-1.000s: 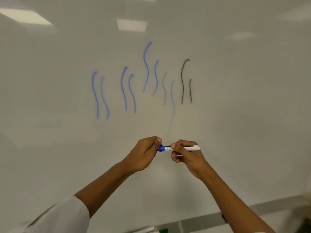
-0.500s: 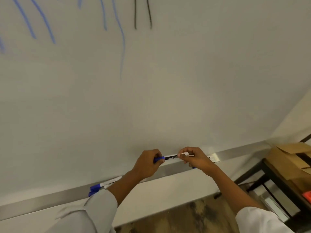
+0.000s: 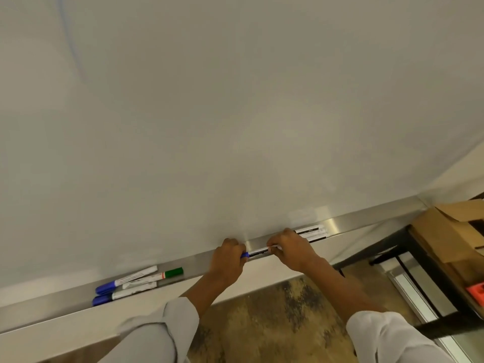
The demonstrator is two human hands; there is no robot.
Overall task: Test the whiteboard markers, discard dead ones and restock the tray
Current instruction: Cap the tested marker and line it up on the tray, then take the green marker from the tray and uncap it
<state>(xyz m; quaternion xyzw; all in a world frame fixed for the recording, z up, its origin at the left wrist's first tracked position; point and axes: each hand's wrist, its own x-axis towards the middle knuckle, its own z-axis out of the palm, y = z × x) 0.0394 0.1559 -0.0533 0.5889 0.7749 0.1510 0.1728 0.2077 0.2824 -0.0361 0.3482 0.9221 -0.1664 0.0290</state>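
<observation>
A white marker with a blue cap (image 3: 258,252) is held level just above the metal tray (image 3: 201,259) under the whiteboard (image 3: 235,113). My left hand (image 3: 229,260) grips its blue cap end. My right hand (image 3: 290,248) pinches its white barrel end. On the tray's left lie two blue-capped markers (image 3: 125,280) and a green-capped marker (image 3: 167,274). Black markers (image 3: 313,233) lie on the tray just right of my right hand.
An open cardboard box (image 3: 450,237) sits on a black table (image 3: 392,242) at the right, with an orange object (image 3: 476,290) near its front. Mottled brown floor (image 3: 275,318) lies below the tray. A faint blue stroke (image 3: 69,40) shows at the board's upper left.
My view has dropped from the test strokes to the tray. Both hands carried the blue-capped marker down from mid-board to just above the tray.
</observation>
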